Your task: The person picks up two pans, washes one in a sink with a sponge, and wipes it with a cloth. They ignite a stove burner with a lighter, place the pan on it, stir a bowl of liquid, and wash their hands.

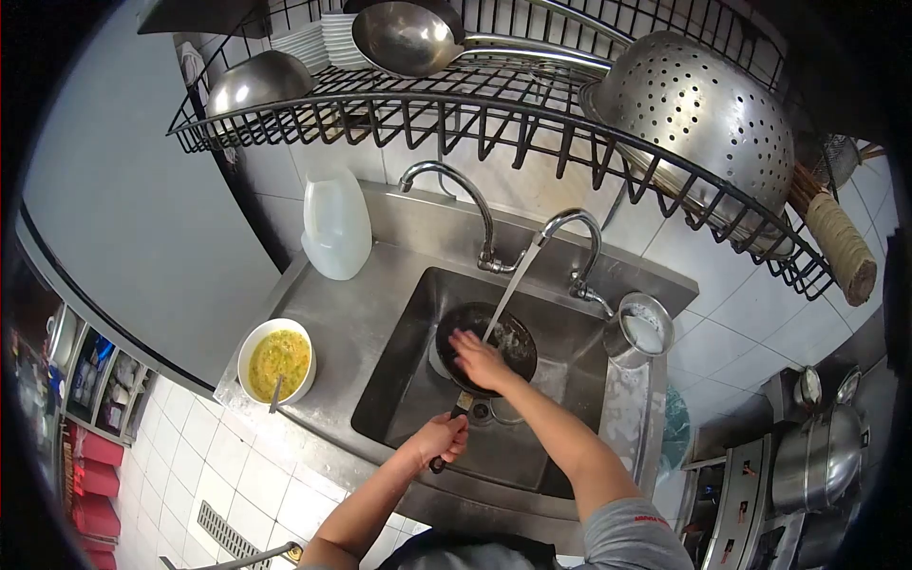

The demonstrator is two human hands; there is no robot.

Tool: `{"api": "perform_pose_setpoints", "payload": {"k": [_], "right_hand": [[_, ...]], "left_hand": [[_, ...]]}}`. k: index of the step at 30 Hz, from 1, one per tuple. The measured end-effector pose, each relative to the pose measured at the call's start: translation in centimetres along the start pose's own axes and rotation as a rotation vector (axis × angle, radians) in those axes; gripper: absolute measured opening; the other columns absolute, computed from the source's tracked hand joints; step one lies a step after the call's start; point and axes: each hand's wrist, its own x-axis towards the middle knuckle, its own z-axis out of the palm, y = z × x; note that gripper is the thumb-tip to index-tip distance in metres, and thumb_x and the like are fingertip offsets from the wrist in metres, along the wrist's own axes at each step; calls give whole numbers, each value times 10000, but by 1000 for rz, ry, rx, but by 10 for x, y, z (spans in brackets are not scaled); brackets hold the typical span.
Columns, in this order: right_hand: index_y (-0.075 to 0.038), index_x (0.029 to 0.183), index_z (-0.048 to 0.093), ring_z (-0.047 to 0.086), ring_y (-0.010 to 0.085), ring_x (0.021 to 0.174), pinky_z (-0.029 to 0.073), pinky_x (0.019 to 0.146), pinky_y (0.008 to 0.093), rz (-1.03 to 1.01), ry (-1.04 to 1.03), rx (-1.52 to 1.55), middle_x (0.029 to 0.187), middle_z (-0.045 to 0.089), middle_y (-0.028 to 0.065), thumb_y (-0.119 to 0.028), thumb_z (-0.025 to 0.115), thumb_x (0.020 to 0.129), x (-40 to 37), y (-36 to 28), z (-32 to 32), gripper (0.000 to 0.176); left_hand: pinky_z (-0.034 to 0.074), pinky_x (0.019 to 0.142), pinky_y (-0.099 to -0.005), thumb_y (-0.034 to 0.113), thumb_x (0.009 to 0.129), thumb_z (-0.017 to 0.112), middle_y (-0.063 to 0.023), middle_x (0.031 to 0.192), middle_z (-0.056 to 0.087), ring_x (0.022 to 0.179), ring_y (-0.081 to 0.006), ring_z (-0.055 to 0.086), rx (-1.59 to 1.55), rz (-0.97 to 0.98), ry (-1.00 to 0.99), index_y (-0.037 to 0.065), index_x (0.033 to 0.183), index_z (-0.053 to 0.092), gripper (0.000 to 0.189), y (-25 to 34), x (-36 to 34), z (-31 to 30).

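A dark frying pan is held in the steel sink, its handle pointing toward me. My left hand is wrapped round that handle near the front of the basin. Over the pan's inner surface lies my right hand, fingers stretched out and no tool visible in it; whether the palm touches the pan is hard to see. Water runs from the right-hand curved faucet into the pan beside my right fingers. Beneath the pan, round pale or metal edges show, mostly hidden.
On the left counter stands a white bowl of yellow-green mixture with a spoon. A cut translucent jug is behind it. A metal pot sits right of the sink. Overhead, a black wire rack holds a colander and ladle.
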Motion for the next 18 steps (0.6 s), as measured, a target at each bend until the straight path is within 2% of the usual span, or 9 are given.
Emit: {"api": "perform_pose_setpoints", "payload": {"k": [3,6,7,10,11,12,13,16,18], "right_hand": [[-40,1215,394,345,334,1178,365,927,390,213,103,25,1328,322,129,-157,491,812,6,21,-3,431],[-40,1228,380,333,329,1195,312,978,357,-95,70,84,1340,287,161,-105,501,800,5,6,17,449],[-42,1229,381,325,322,1203,308,982,353,-76,49,113,1339,288,163,-100,500,797,1,8,16,451],[-49,1230,383,302,300,1225,296,995,339,-41,-6,199,1336,292,167,-85,498,789,-6,25,4,458],[-67,1132,492,418,315,1132,364,933,361,130,-11,167,1232,428,173,-129,502,786,-5,37,0,351],[-79,999,575,524,339,974,427,823,395,329,-202,85,1042,555,174,-173,515,775,1,40,-17,250],[-76,939,596,548,344,898,439,773,403,385,-74,126,953,580,169,-177,523,767,3,33,-34,212],[-47,848,618,560,361,845,450,735,428,388,93,129,867,596,181,-142,523,743,14,35,-63,170],[-43,829,622,556,366,848,451,735,434,335,169,110,856,595,188,-121,520,732,8,41,-95,161]], "left_hand": [[188,342,-221,199,880,403,27,545,300,426,-69,271,106,37,89,95,691,364,219,0,-5,5],[200,352,-219,208,881,409,31,549,303,436,-64,278,147,52,147,99,692,368,222,3,-1,9],[203,356,-218,212,881,411,34,551,301,441,-61,277,137,50,161,101,696,370,220,2,-2,7],[296,353,-298,224,873,425,-53,533,432,421,-183,436,372,122,266,58,725,420,223,-11,4,-14],[334,384,-342,217,866,427,-110,562,469,470,-252,475,647,317,385,38,740,434,220,-24,12,-26],[372,415,-387,210,859,429,-167,591,506,520,-322,514,926,513,499,17,756,448,220,-41,23,-41],[409,446,-431,204,852,431,-224,621,544,570,-391,553,1203,715,608,-3,771,462,224,-48,27,-51],[436,581,-500,179,833,427,-318,721,528,736,-466,524,1195,565,698,-41,796,474,229,-37,11,-45],[455,613,-503,139,820,436,-300,675,545,684,-464,544,1222,540,765,-48,788,457,191,-30,1,-36]]}}
